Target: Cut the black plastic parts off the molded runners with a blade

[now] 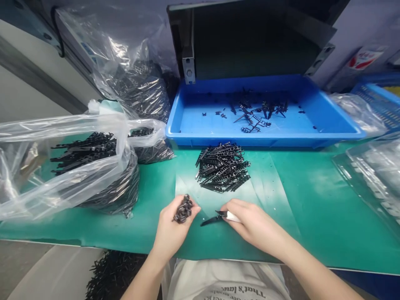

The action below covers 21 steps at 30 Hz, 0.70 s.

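Far left: open clear plastic bag (pixel 123 146) of thin black plastic strips, its mouth gaping towards the worktop (pixel 156 179). A knock from the left forearm could, I judge, tip strips out of it.

Left hand (pixel 170 229): fingers wrapped round a bundle of short black plastic pieces (pixel 183 209), ends facing up, above the worktop near its front edge. Risk: a loosened grip or uneven squeeze would let inner pieces slip and scatter. Look: dark, slightly glossy, tightly clustered, ends uneven; single outlines hard to separate.

Centre, beyond the hands: loose pile of black ladder-like plastic strips (pixel 223 166), lying crosswise, small rings along some. Tangled; pulling one could drag neighbours along.

Behind it: blue rectangular plastic tray (pixel 265 141), black fragments scattered inside.

Right hand (pixel 246 216): fingers pinching a slim white-and-black implement (pixel 233 216), a dark pointed end angled towards the left hand. Type uncertain. If sharp, a slip could nick the left fingers or score a piece.

Far right: clear plastic packaging (pixel 359 166) holding pale parts.
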Motion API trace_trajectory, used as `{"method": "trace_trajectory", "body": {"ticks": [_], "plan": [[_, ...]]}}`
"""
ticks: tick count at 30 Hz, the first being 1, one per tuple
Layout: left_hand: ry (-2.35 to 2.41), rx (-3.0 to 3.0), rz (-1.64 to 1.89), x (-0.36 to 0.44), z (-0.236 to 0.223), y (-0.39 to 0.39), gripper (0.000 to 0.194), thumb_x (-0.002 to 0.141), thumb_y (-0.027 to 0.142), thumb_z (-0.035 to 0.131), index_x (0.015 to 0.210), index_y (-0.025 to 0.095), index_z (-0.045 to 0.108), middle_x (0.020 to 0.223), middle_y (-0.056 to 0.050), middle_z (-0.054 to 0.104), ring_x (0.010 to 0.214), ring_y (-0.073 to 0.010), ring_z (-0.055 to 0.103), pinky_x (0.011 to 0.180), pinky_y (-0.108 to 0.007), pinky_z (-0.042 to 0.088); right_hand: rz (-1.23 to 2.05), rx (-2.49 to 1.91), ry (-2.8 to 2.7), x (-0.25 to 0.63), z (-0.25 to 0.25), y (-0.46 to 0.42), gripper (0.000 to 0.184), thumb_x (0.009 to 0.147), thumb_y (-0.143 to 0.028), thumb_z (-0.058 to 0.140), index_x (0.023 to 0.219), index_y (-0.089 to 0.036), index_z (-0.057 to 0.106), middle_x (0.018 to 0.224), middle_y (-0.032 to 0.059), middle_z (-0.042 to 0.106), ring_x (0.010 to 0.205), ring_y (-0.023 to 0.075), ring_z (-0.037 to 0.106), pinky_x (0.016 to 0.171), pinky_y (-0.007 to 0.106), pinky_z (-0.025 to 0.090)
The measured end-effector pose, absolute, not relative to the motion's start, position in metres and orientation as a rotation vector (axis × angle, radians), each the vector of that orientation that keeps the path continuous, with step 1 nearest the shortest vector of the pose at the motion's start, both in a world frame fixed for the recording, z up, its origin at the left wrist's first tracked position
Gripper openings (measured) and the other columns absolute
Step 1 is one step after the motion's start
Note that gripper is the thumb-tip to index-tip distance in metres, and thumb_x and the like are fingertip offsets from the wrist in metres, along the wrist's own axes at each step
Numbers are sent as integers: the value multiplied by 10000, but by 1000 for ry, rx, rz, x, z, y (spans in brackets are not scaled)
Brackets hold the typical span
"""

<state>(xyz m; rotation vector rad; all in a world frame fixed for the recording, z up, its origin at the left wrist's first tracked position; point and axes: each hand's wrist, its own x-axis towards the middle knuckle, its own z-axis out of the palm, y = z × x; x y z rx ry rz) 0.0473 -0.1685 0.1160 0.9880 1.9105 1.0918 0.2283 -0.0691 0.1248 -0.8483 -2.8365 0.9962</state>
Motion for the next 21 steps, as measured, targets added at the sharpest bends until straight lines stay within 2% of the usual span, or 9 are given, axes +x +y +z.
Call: {"method": "trace_trajectory", "body": {"ticks": [2,4,6,8,11,14,17,21], "plan": [[1715,1012,1014,55,115,-164,64,737,258,622,768,205,604,845,-24,676,815,-196,618,742,-287,466,1172,-818,-2732,232,137,-67,103,875,-166,496,904,-203,588,868,1,640,772,146,609,657,231,457],[1528,909,970,65,112,-162,77,716,233,635,778,200,603,839,-27,682,770,-187,633,719,-295,489,1309,-855,-2612,232,143,-67,125,885,-188,479,838,-191,595,828,7,643,752,147,600,649,237,453],[1387,745,957,77,110,-161,95,699,217,632,761,187,566,763,-23,679,617,-154,622,598,-277,501,1355,-951,-2519,231,143,-67,180,889,-216,460,772,-189,594,772,8,644,713,153,597,628,252,455],[1307,595,976,87,108,-160,117,694,205,615,765,173,528,661,-11,659,471,-113,560,454,-231,451,1364,-1034,-2411,231,136,-69,187,881,-228,457,757,-194,593,762,9,650,707,161,604,632,267,465],[1274,464,1066,96,110,-159,154,695,196,605,819,148,526,582,5,624,410,-83,494,377,-188,370,1318,-1068,-2280,237,126,-73,149,875,-244,452,908,-206,592,886,29,665,813,180,621,700,292,489],[1284,417,1129,97,113,-156,146,709,211,608,815,133,544,562,10,608,406,-68,462,394,-187,359,1255,-1007,-2344,244,123,-79,268,917,-266,358,1111,-208,533,1006,63,647,899,197,618,738,323,499],[1277,453,1159,94,113,-156,133,738,239,602,797,125,568,541,20,586,424,-67,451,435,-197,370,1203,-919,-2535,247,129,-84,330,939,-242,283,1162,-207,524,1007,66,642,872,205,622,703,336,509],[1285,518,1158,93,110,-157,139,769,263,586,806,129,587,505,38,555,447,-77,454,482,-210,381,985,-913,-2718,247,135,-89,334,932,-221,321,1192,-195,530,917,50,657,803,217,623,614,333,501]]}}
